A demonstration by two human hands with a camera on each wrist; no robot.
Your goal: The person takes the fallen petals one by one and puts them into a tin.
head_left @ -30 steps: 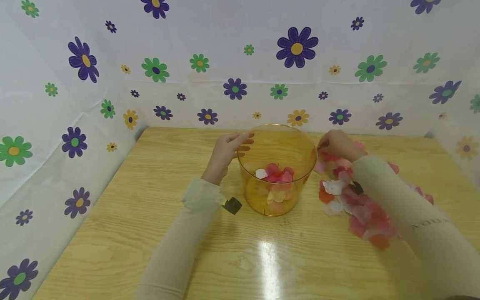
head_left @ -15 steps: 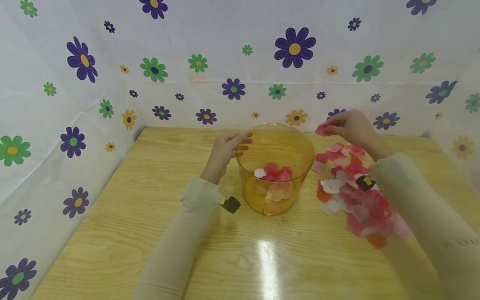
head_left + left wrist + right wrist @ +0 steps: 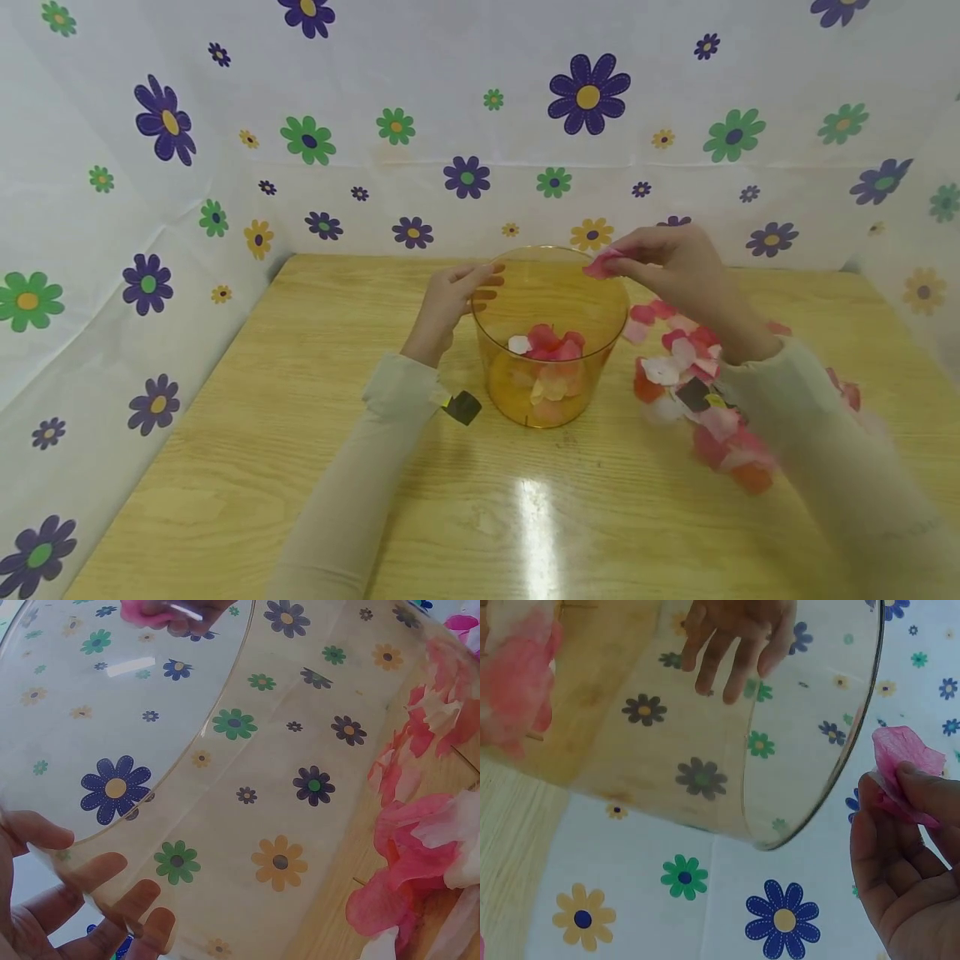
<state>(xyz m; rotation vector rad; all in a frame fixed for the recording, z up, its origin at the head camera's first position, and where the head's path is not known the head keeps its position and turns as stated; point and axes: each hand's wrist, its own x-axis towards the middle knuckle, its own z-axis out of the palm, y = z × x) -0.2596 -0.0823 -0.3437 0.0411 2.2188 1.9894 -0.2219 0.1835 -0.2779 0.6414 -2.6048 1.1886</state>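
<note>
A see-through amber plastic bucket (image 3: 502, 392) stands on the table, with pink, white and pale yellow petals (image 3: 555, 343) inside. My left hand (image 3: 442, 308) rests against the bucket's left side near the rim, its fingers extended and spread along the wall. Above the right part of the rim, my right hand (image 3: 686, 271) pinches a pink fabric petal (image 3: 602, 264) between thumb and fingertips. The right wrist view shows this petal (image 3: 906, 769) creased in the pinch, beside the rim.
A loose pile of pink, red and white petals (image 3: 738, 450) lies right of the bucket, partly hidden under the right forearm. A white cloth (image 3: 420, 75) with printed flowers closes off the back and sides of the wooden table (image 3: 247, 467).
My right hand has lifted from the far edge of the pile with a pink petal and moved left to over the bucket's rim. The left hand and bucket have stayed in place.
</note>
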